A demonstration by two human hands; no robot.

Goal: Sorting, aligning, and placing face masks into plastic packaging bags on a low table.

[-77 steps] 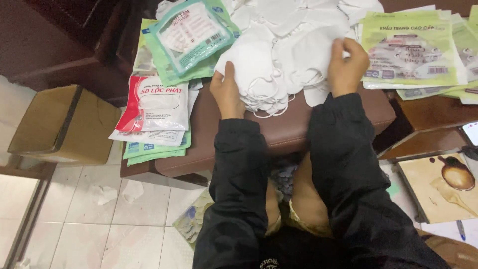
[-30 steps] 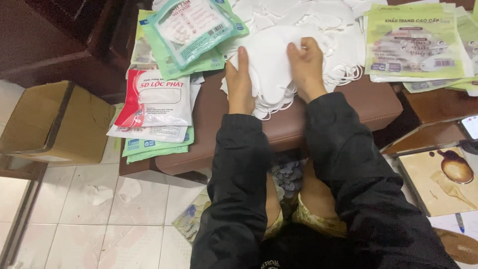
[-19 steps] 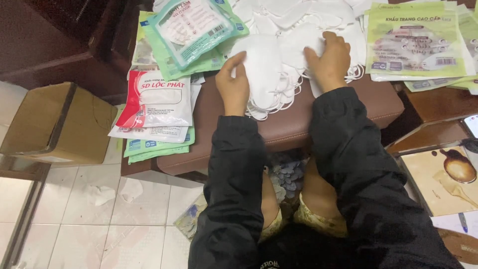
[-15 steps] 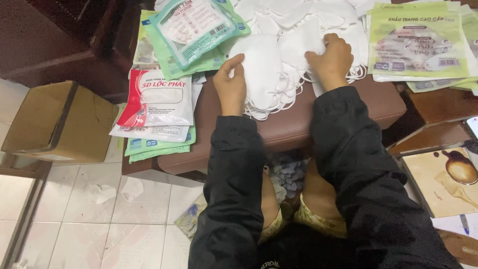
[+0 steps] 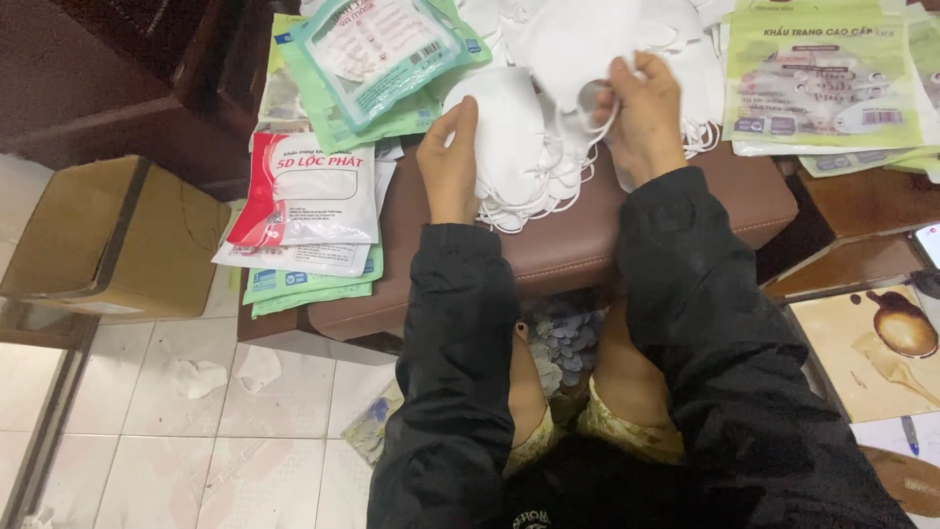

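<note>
Two hands work a pile of white masks (image 5: 519,137): left hand (image 5: 450,162) rests open against it, right hand (image 5: 641,118) pinches one mask (image 5: 578,44); packets (image 5: 313,196) left, cardboard box (image 5: 108,240) beyond.

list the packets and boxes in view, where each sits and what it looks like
Teal packet: top left of the stool, clear front, white masks inside.
Red-and-white packet: stool's left edge, flat, atop green ones.
Green packets: top right, flat, pale green, stacked.
Cardboard box: floor, left, brown, closed.
</note>
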